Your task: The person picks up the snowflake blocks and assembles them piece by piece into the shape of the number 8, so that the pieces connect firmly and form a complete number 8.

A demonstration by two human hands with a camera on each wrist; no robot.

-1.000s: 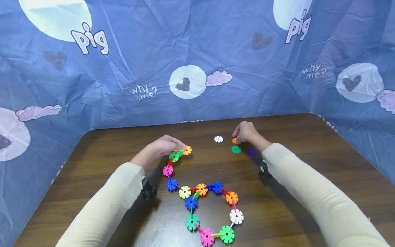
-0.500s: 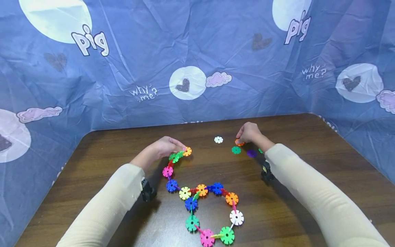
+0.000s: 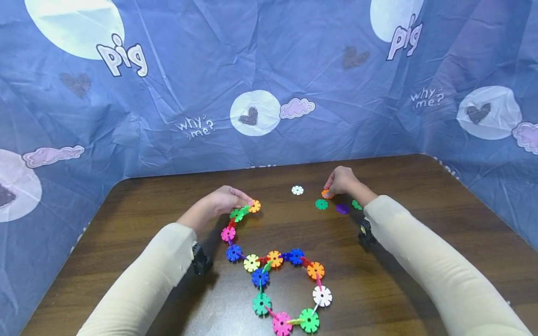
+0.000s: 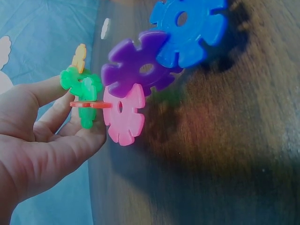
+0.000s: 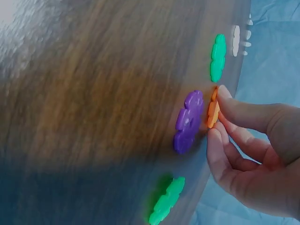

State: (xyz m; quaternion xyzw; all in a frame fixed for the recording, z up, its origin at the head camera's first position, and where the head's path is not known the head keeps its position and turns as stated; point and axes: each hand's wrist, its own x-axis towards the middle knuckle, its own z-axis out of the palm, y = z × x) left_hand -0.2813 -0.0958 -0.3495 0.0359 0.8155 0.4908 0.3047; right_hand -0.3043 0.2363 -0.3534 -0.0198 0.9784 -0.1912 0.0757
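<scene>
My left hand (image 3: 227, 199) grips the far end of a chain of notched, flower-shaped plastic discs, near its light orange end disc (image 3: 254, 206) and the green discs (image 3: 239, 213). In the left wrist view, a red disc (image 4: 84, 104), a pink disc (image 4: 124, 115) and a purple disc (image 4: 131, 65) follow from the green ones. My right hand (image 3: 342, 180) pinches an orange disc (image 5: 213, 110) between thumb and fingers, at the table's far right. Close to it lie a teal-green disc (image 3: 321, 204), a purple disc (image 3: 342, 209) and a green disc (image 3: 357, 205).
A white disc (image 3: 297, 190) lies on the brown wooden table (image 3: 168, 196) between the hands. Nearer the front, the chain runs into a closed ring with a pink disc (image 3: 282, 323) and a white disc (image 3: 322, 296). A blue printed cloth (image 3: 176, 93) hangs behind.
My right hand has shifted slightly to the right with the orange disc, and the green disc beside its wrist has come into view. The left hand and chain have stayed nearly still.
</scene>
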